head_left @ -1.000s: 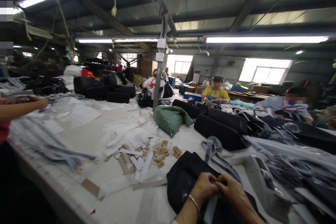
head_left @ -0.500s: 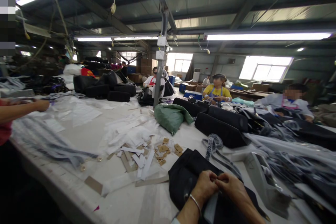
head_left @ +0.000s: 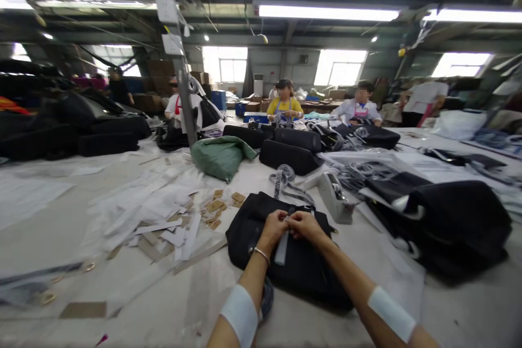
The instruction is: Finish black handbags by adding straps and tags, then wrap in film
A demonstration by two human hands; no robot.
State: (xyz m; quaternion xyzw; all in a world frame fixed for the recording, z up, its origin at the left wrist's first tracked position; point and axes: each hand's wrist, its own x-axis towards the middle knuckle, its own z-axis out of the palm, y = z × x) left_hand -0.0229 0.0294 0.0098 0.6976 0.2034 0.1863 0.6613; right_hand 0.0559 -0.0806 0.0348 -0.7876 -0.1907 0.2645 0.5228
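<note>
A black bag [head_left: 314,277] lies on the table in front of me. Over its middle, my left hand [head_left: 274,230] and my right hand [head_left: 305,227] meet with fingertips pinched together. From the pinch a pale, translucent strip [head_left: 281,253] runs down along the bag's face, and both hands appear to grip its upper end. Fingers cover the exact spot they hold. Behind the bag, a wrapped strap [head_left: 283,179] is coiled on the table.
Right of the bag stands a grey tape dispenser [head_left: 337,201], then another black bag [head_left: 452,223]. Paper strips [head_left: 175,236] and brown tags [head_left: 215,206] lie to the left. Beyond are a green sack [head_left: 222,156], black bags [head_left: 287,156] and a post [head_left: 185,92]. Several people work farther back.
The view has turned right, bringing more of the right table into sight; a co-worker's arm at left is gone from view. My hands remain pinched together over the bag.
</note>
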